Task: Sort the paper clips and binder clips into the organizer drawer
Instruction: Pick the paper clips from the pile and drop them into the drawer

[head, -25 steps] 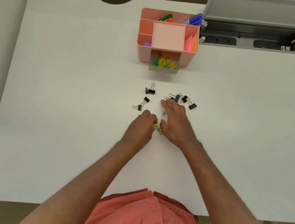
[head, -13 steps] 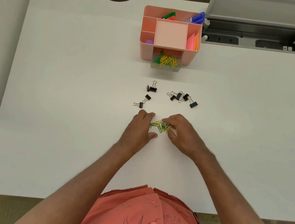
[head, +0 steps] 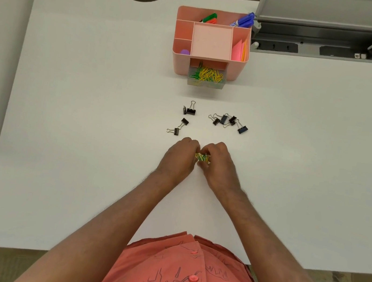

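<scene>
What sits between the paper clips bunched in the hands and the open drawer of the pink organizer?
Black binder clips lie scattered on the desk between the paper clips and the drawer, with a bare gap between their two groups. Nothing tall stands there; lifted, the clips pass over them.

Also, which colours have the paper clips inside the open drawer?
Mostly yellow with some green, seen in the head view: paper clips in the clear drawer.

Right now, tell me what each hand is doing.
Left hand: closed around the paper clips.
Right hand: closed on the same paper clips.
</scene>
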Demonstrator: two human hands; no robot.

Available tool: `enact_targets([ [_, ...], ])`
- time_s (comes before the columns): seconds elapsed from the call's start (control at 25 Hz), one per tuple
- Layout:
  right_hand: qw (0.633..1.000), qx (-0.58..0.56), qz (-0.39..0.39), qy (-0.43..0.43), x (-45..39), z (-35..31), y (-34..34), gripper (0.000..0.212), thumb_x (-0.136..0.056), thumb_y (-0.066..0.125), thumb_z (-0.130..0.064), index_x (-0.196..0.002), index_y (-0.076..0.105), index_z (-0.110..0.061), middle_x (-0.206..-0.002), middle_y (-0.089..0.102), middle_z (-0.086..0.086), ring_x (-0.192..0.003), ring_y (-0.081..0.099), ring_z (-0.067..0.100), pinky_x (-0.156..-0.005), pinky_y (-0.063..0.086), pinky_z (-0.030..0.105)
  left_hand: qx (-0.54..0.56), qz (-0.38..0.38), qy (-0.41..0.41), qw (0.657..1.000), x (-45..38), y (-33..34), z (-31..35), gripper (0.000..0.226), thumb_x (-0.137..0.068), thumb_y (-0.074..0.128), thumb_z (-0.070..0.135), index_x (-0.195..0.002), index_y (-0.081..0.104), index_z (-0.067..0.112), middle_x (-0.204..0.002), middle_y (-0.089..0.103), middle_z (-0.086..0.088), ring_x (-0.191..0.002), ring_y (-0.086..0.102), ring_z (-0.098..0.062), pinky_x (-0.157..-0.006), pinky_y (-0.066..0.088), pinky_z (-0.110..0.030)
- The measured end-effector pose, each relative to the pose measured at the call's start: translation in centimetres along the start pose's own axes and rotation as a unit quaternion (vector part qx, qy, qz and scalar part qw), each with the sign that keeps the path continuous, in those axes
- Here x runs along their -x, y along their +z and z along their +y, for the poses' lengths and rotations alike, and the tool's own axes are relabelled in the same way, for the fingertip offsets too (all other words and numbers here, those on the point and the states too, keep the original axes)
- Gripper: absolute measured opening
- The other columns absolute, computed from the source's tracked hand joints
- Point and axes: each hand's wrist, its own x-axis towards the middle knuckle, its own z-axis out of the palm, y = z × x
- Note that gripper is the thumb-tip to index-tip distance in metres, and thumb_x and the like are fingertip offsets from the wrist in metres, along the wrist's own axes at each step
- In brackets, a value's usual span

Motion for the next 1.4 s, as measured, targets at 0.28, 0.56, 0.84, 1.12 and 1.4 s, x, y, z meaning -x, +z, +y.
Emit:
enact_targets([
  [0.28,0.998,0.055,0.001,0.005,-0.6,-0.7,-0.2,0.014,-0.087,0.065,-0.009,-0.1,0.065,-0.014,-0.104,0.056,0.005,-0.094,0.055,0.024,-0.069,0.046,0.035,0.0,0.009,-0.008,1.0,-0.4,0.0,0.2,0.018,-0.09,0.054,0.003,-0.098,0.067,0.012,-0.097,0.062,-0.005,-0.087,0.06,-0.024,-0.073,0.05,-0.037],
  [0.56,1.0,0.026,0.009,-0.002,-0.6,0.0,-0.5,0.02,-0.082,0.064,0.0,-0.096,0.064,-0.015,-0.103,0.056,0.0,-0.088,0.054,0.018,-0.069,0.045,0.03,0.089,0.068,-0.041,0.993,0.3,0.8,-0.3,0.009,-0.092,0.062,0.011,-0.097,0.067,0.016,-0.098,0.062,0.003,-0.084,0.059,-0.014,-0.072,0.046,-0.026],
  [0.84,0.972,-0.185,-0.027,0.141,-2.1,-0.3,-4.7,0.013,-0.084,0.077,-0.01,-0.09,0.076,-0.021,-0.081,0.073,-0.007,-0.068,0.064,0.001,-0.057,0.043,0.012,0.265,0.065,-0.117,0.955,0.6,0.2,-0.7,0.012,-0.088,0.071,0.01,-0.084,0.07,0.022,-0.074,0.067,0.009,-0.061,0.057,-0.002,-0.06,0.048,-0.019],
  [1.12,0.977,-0.193,0.082,0.036,-8.3,-6.0,-11.0,0.013,-0.086,0.076,-0.013,-0.095,0.078,-0.022,-0.084,0.074,-0.007,-0.07,0.066,0.003,-0.06,0.05,0.015,0.407,0.04,-0.177,0.895,0.4,-1.5,-1.2,0.008,-0.082,0.079,0.007,-0.08,0.072,0.011,-0.072,0.073,-0.006,-0.063,0.064,-0.01,-0.069,0.056,-0.031],
  [1.4,0.98,0.106,0.119,-0.121,-16.0,-8.9,-10.8,0.02,-0.095,0.063,-0.006,-0.109,0.075,-0.015,-0.114,0.065,0.006,-0.101,0.063,0.021,-0.089,0.053,0.032,0.416,0.099,-0.153,0.891,-0.5,-5.8,-0.5,0.013,-0.079,0.081,0.008,-0.075,0.072,0.016,-0.071,0.071,0.003,-0.067,0.063,-0.009,-0.074,0.055,-0.031],
])
